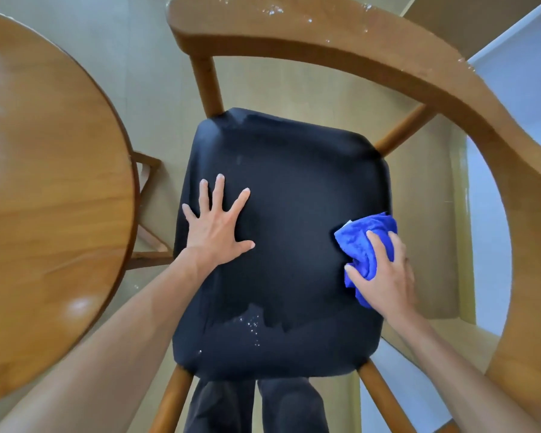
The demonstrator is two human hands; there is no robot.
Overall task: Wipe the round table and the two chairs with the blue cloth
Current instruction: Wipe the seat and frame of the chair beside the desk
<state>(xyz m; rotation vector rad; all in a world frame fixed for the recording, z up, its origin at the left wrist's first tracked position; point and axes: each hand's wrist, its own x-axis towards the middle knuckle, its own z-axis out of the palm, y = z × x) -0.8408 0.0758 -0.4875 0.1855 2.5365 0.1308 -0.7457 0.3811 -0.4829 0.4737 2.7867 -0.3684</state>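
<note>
leftmost, the round table (44, 189) curves along the frame's edge, its wooden top glossy. just beside it stands a chair (372, 54) with a curved wooden backrest and a black padded seat (288, 189). the left hand (217, 225) lies flat on the seat's left part, fingers straight and spread wide. farther right, the right hand (384, 276) presses the bunched blue cloth (364, 242) against the seat's right edge, fingers curled over it. pale droplets speckle the seat's near edge and the backrest's top.
</note>
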